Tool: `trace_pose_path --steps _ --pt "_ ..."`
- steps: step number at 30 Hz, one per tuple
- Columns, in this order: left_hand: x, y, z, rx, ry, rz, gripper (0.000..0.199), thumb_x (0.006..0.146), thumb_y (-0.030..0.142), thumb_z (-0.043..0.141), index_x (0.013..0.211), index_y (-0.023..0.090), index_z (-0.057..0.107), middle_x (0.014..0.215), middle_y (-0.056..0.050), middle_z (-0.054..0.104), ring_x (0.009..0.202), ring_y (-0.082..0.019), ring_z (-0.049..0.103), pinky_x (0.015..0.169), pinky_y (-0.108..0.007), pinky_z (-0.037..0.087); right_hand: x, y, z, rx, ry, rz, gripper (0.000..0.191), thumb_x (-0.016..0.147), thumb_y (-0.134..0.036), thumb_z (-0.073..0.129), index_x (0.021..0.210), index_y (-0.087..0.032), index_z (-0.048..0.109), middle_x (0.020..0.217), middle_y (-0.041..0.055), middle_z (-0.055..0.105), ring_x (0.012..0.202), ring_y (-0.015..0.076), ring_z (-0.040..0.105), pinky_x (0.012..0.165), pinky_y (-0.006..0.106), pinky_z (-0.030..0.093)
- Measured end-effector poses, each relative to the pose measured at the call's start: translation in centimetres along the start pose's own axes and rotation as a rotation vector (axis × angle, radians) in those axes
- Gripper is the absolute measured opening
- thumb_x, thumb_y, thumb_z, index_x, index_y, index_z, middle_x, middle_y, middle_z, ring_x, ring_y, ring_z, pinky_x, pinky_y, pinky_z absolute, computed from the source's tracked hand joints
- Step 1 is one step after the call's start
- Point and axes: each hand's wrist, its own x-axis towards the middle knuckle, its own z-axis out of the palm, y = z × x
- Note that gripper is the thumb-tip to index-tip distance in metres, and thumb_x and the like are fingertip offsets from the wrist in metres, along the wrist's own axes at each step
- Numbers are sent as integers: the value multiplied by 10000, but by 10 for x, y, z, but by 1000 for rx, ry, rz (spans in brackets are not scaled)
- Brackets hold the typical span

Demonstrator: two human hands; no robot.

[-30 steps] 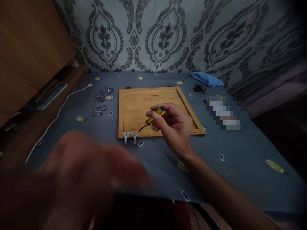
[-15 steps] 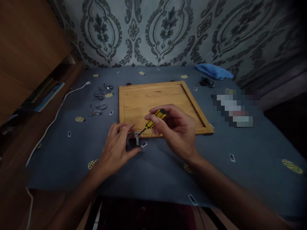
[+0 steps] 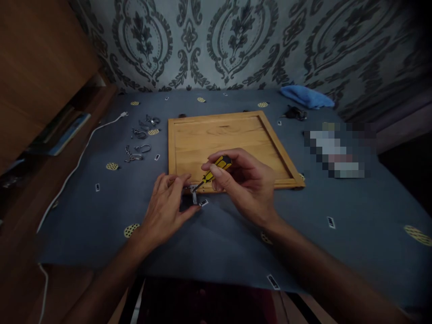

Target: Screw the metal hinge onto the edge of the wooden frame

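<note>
My right hand (image 3: 248, 184) grips a yellow and black screwdriver (image 3: 216, 170), its shaft slanting down to the left. The tip meets a small metal bracket (image 3: 194, 195) at the near edge of a framed wooden panel (image 3: 216, 144). Around the bracket's left side, my left hand (image 3: 167, 202) holds it between thumb and fingers. The panel lies flat, and part of its near left edge is hidden by my fingers. Where the tip sits exactly is too small to tell.
Several metal pieces (image 3: 135, 155) lie left of the panel, near a white cable (image 3: 89, 144). Behind on the right are a blue cloth (image 3: 307, 96) and a dark object (image 3: 294, 113). A blurred-out item (image 3: 337, 150) lies at the right. A wooden cabinet (image 3: 43, 54) borders the left side.
The view has shifted slightly. Both hands keep nearly the same places, with the screwdriver still against the bracket.
</note>
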Motion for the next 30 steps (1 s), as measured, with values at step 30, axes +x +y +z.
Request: trace_pose_path --steps 30 --pt "-4 -10 -6 -73 -60 -88 838 759 399 863 1460 252 426 1276 -116 609 1224 -329 532 1049 -535 457 3 1 -5 -48 -173 -109 156 953 -265 662 1088 -205 710 924 23 729 637 101 589 555 245 494"
